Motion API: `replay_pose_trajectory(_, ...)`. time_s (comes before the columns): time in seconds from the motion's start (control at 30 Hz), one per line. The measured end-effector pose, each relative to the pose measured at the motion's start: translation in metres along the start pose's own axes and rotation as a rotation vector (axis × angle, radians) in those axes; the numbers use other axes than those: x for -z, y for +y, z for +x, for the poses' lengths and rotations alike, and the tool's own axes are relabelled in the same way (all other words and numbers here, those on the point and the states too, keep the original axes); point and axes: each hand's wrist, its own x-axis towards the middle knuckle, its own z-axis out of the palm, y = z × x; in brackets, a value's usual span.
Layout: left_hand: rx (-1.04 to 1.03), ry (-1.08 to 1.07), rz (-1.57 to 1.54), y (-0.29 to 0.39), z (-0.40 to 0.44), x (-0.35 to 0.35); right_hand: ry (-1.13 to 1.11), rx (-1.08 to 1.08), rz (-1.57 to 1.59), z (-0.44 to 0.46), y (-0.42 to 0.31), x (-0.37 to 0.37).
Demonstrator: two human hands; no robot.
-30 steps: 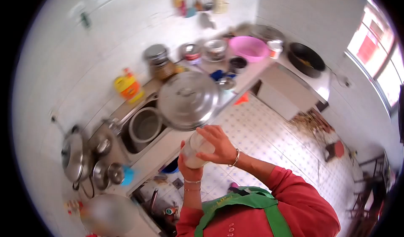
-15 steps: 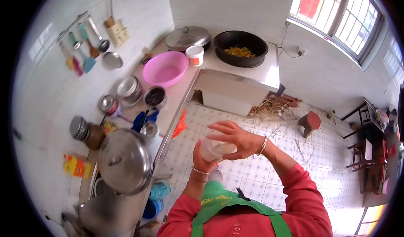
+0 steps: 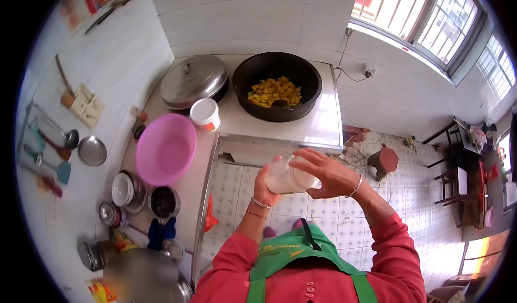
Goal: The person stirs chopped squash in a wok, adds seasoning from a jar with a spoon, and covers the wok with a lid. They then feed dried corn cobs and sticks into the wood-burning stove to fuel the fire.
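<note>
My left hand (image 3: 264, 186) is wrapped round a translucent whitish jar (image 3: 281, 175), held tilted in front of my apron. Across the jar's right end lies my right hand (image 3: 333, 175), its fingers curved over that end; whether a lid sits there is hard to make out. Beyond my hands, a large black wok (image 3: 311, 95) on the stove top holds yellow-orange chunks of food (image 3: 274, 92). A dark round utensil end rests among the chunks.
Left of the wok stand a lidded metal pan (image 3: 194, 82), a white tub (image 3: 204, 114) and a pink basin (image 3: 166, 149). A small pot (image 3: 164, 202) and several jars line the left counter. A red-topped stool (image 3: 383, 162) stands on the tiled floor.
My view has shifted toward the stove, so the wok appears nearer. The jar has turned more sideways, and my right hand has closed in around its end.
</note>
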Motion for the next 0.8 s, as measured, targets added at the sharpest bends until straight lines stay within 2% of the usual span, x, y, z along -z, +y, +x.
replay_pose_trajectory(0.07, 0.049, 0.006, 0.006, 0.006, 0.035, 0.000, -0.061, 0.219, -0.164, 0.012, 0.034, 0.011)
replay_pose_trajectory(0.13, 0.064, 0.001, 0.019, 0.012, 0.068, -0.006, -0.113, 0.207, -0.115, 0.026, 0.060, 0.029)
replay_pose_trajectory(0.2, 0.053, 0.023, 0.026, 0.020, 0.102, -0.014, -0.187, 0.160, -0.357, 0.039, 0.089, 0.043)
replay_pose_trajectory(0.27, 0.033, 0.048, 0.041, 0.028, 0.138, -0.017, -0.173, 0.142, -0.284, 0.056, 0.128, 0.051)
replay_pose_trajectory(0.33, -0.104, 0.048, 0.098, 0.040, 0.179, -0.024, 0.053, 0.002, 0.154, 0.079, 0.166, 0.065)
replay_pose_trajectory(0.47, -0.145, 0.068, 0.109, 0.063, 0.238, -0.036, -0.005, -0.002, 0.137, 0.125, 0.217, 0.103)
replay_pose_trajectory(0.5, -0.158, 0.079, 0.113, 0.069, 0.255, -0.038, 0.011, 0.167, 0.071, 0.138, 0.233, 0.113)
replay_pose_trajectory(0.53, -0.153, 0.079, 0.097, 0.073, 0.267, -0.039, 0.004, 0.173, 0.088, 0.149, 0.243, 0.120)
replay_pose_trajectory(0.6, -0.148, 0.098, 0.066, 0.079, 0.282, -0.039, -0.047, 0.393, -0.101, 0.167, 0.255, 0.132)
replay_pose_trajectory(0.67, -0.086, 0.066, -0.011, 0.088, 0.295, -0.043, -0.042, 0.433, -0.085, 0.180, 0.257, 0.146)
replay_pose_trajectory(0.73, -0.083, 0.084, -0.025, 0.100, 0.308, -0.032, -0.039, 0.601, -0.275, 0.188, 0.260, 0.163)
replay_pose_trajectory(0.8, -0.126, 0.090, 0.013, 0.111, 0.317, -0.024, 0.010, 0.564, -0.302, 0.190, 0.272, 0.165)
